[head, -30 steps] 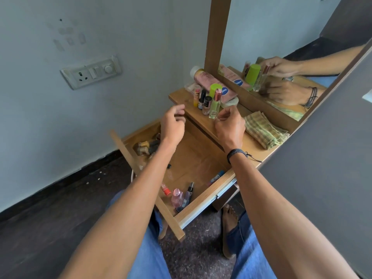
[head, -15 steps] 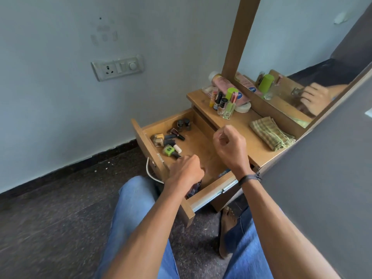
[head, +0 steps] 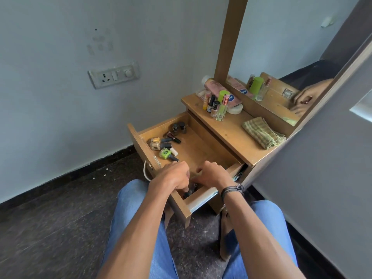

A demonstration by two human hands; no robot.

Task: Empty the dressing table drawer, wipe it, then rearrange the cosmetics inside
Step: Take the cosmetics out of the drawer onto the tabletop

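Scene: a seated person is looking down into an open wooden drawer [head: 203, 152] of a dressing table.
Hands: the left hand [head: 173, 176] and right hand [head: 213, 176] are both reaching into the drawer's near corner, almost touching each other.
Fingers: both sets are curling downward; whether they are clamping on anything, I cannot tell.
Key relation: dark bottles [head: 189, 192] are lying at 6 o'clock of the left fingertips, just beneath them. The left hand is sitting nearer; their long axis is mostly hidden.
Still to clear: a nail polish cluster [head: 164, 142] is waiting at 11 o'clock from the hands, in the far left corner. Its green polish bottle [head: 165, 153] is lying on its side, cap pointing to 4 o'clock.
Tabletop [head: 231, 131]: standing bottles [head: 216, 106] are gathering at 12 o'clock; a folded checked cloth [head: 263, 132] is lying at 2 o'clock.
Change: 0.5 s ago the right hand was hovering above the drawer; it is now working down inside beside the left.
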